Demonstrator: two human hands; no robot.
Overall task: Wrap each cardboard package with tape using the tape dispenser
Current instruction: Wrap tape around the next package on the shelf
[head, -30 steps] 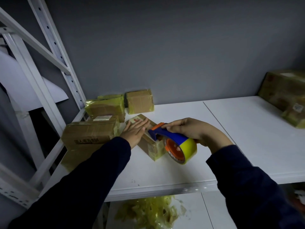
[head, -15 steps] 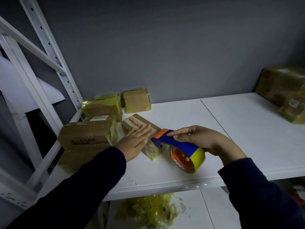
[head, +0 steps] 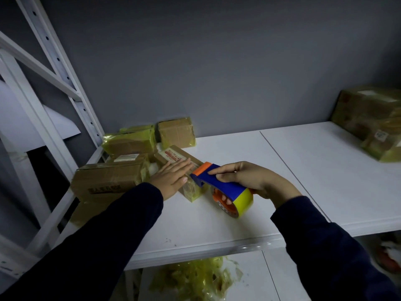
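Right hand: grip closed round the blue handle of the tape dispenser. One finger lies stretched along the top of the handle. Other fingertips show through the orange hub of the yellow tape roll. Back of hand faces up, wrist bent, dark sleeve coming in from lower right.

Dispenser's orange nose sits at the top right edge of the cardboard package. The roll end hangs lower, toward the person. Cannot tell whether the roll touches the shelf.

Left hand: grip fully open, holding nothing. Fingers straight and together, palm flat on top of the package, pressing it down. Fingertips point toward the dispenser's nose and lie just beside it. Forearm reaches in from lower left.

Package: long narrow box, lying diagonally on the white shelf. Printed label on its far end, glossy yellowish tape over its near end.

Around it:
- A larger brown box sits just beside it on the left.
- Behind are a yellow-taped box and a small box against the grey wall.
- Stacked taped boxes stand far right, well apart.
- A heap of crumpled yellow tape scraps lies on the lower shelf.
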